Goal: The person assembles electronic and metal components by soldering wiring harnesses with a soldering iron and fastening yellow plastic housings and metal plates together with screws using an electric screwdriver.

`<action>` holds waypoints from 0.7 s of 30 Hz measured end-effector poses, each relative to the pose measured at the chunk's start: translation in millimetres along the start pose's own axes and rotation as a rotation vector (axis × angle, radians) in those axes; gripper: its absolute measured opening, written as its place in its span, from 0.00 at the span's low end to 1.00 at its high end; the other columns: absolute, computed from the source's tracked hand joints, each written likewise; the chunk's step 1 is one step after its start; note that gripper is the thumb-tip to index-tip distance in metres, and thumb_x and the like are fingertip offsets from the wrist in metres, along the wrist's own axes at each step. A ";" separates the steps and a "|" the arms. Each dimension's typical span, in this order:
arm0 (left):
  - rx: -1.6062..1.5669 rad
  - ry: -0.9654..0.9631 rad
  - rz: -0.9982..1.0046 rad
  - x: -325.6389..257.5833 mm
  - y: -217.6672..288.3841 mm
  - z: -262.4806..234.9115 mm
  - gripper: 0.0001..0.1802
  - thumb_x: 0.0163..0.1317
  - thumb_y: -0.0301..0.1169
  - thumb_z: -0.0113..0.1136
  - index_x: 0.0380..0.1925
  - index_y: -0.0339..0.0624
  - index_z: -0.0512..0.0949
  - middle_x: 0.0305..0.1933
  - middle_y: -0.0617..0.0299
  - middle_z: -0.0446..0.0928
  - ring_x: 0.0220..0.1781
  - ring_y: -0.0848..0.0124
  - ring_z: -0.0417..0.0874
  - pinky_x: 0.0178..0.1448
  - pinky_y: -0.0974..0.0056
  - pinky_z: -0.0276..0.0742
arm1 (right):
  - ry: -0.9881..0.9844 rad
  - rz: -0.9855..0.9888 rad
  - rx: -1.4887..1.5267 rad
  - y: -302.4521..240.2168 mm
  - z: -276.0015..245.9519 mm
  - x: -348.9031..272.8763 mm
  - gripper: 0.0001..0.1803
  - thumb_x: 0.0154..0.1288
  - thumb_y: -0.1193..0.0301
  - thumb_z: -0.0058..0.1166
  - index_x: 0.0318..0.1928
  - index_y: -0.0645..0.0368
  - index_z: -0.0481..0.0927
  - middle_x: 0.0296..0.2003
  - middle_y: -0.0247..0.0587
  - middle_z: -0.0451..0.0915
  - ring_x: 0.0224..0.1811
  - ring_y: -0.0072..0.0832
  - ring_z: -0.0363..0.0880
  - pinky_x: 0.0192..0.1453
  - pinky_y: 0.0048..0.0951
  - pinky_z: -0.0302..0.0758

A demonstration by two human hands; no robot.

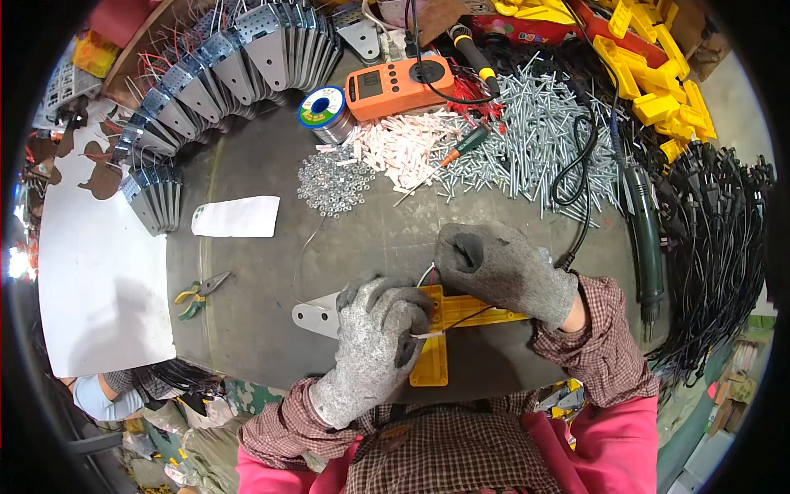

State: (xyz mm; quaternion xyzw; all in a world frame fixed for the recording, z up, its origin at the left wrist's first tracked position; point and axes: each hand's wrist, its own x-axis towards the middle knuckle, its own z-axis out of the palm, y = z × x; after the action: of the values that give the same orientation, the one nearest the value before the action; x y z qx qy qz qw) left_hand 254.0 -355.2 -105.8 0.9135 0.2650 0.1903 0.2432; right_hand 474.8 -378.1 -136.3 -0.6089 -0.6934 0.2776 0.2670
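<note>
Yellow plastic frame, between gloved hands

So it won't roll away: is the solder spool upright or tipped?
Upright: the solder spool shows its blue-rimmed end facing up, wound wire beneath.

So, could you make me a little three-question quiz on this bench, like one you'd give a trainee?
1. True or false: the blue-rimmed spool stands to the right of the orange meter.

2. Which colour is the plastic part by the left hand?
a) red
b) yellow
c) blue

3. Fill in the blank: the left hand and the right hand both wear grey ____.

Key: 1. False, it stands to the left; 2. b; 3. gloves.
</note>
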 end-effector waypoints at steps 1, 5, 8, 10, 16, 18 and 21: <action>0.016 -0.006 0.007 2.0 -1.1 2.1 0.15 0.42 0.25 0.66 0.30 0.49 0.74 0.43 0.63 0.79 0.53 0.58 0.77 0.59 0.47 0.67 | 0.005 0.003 -0.008 0.2 -0.2 0.3 0.11 0.66 0.64 0.54 0.38 0.61 0.76 0.30 0.55 0.77 0.34 0.54 0.77 0.36 0.46 0.73; 0.059 0.008 0.021 3.2 -0.7 2.9 0.14 0.41 0.27 0.66 0.31 0.48 0.76 0.43 0.64 0.79 0.55 0.61 0.77 0.61 0.48 0.68 | 0.033 0.005 0.050 -2.6 -0.8 1.2 0.11 0.66 0.64 0.54 0.38 0.60 0.77 0.29 0.55 0.77 0.33 0.54 0.78 0.35 0.47 0.73; 0.223 -0.014 0.113 3.1 -0.3 6.6 0.16 0.43 0.29 0.66 0.36 0.46 0.79 0.46 0.62 0.79 0.56 0.61 0.77 0.64 0.47 0.68 | 0.050 -0.024 0.011 -2.2 -0.5 3.4 0.11 0.66 0.64 0.53 0.37 0.60 0.77 0.30 0.55 0.78 0.34 0.54 0.78 0.36 0.46 0.74; 0.206 -0.018 0.157 3.0 -0.8 7.6 0.17 0.42 0.27 0.67 0.37 0.46 0.79 0.46 0.61 0.80 0.55 0.59 0.78 0.62 0.48 0.70 | -0.032 0.064 -0.019 -7.1 -5.1 5.4 0.11 0.66 0.64 0.55 0.38 0.60 0.78 0.31 0.54 0.79 0.34 0.51 0.80 0.37 0.44 0.75; 0.125 -0.101 0.200 -19.6 -5.3 0.6 0.19 0.45 0.27 0.68 0.41 0.45 0.80 0.53 0.59 0.81 0.55 0.61 0.79 0.62 0.49 0.72 | 0.458 -0.044 0.107 5.3 -45.6 26.6 0.09 0.65 0.73 0.58 0.45 0.59 0.82 0.34 0.46 0.80 0.37 0.39 0.81 0.44 0.33 0.78; 0.237 -0.075 0.180 -12.5 -12.7 -9.8 0.20 0.49 0.34 0.69 0.44 0.45 0.80 0.53 0.59 0.80 0.56 0.62 0.80 0.66 0.46 0.66 | 0.467 -0.186 -0.254 22.7 -67.6 48.0 0.11 0.62 0.76 0.58 0.45 0.58 0.81 0.36 0.48 0.79 0.38 0.45 0.81 0.45 0.37 0.79; 0.198 0.037 0.178 -14.4 -13.9 0.3 0.20 0.48 0.35 0.70 0.43 0.46 0.80 0.52 0.59 0.81 0.53 0.61 0.81 0.68 0.45 0.63 | 0.300 -0.108 -0.491 33.8 -71.6 63.2 0.16 0.54 0.78 0.58 0.46 0.54 0.80 0.44 0.51 0.78 0.42 0.48 0.81 0.45 0.44 0.79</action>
State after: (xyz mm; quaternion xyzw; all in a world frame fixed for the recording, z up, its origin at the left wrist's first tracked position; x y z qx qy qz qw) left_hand 237.5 -353.3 -116.8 0.9492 0.2047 0.2010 0.1290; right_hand 541.7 -307.5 -107.9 -0.6518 -0.7240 -0.0061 0.2255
